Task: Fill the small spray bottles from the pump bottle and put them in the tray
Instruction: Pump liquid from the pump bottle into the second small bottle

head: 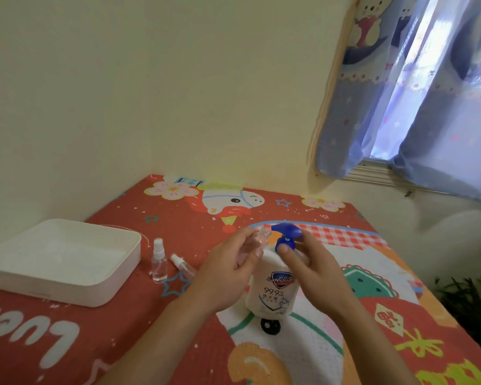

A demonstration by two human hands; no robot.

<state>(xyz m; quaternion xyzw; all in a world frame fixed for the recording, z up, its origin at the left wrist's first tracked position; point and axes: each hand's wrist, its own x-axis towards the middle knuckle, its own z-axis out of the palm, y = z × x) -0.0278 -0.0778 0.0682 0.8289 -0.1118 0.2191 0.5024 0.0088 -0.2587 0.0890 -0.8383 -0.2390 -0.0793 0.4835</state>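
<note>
Bright patterned bench: left hand [228, 269] pinches an uncapped spray bottle [257, 240] under the pump bottle [274, 284] spout; right hand [314, 266] grips the pump; keep mouth beneath nozzle, press slowly.

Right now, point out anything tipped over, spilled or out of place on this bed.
One small clear spray bottle with a white cap lies on its side on the red patterned bedspread, beside an upright matching bottle near the white square tray. No spill shows.
</note>
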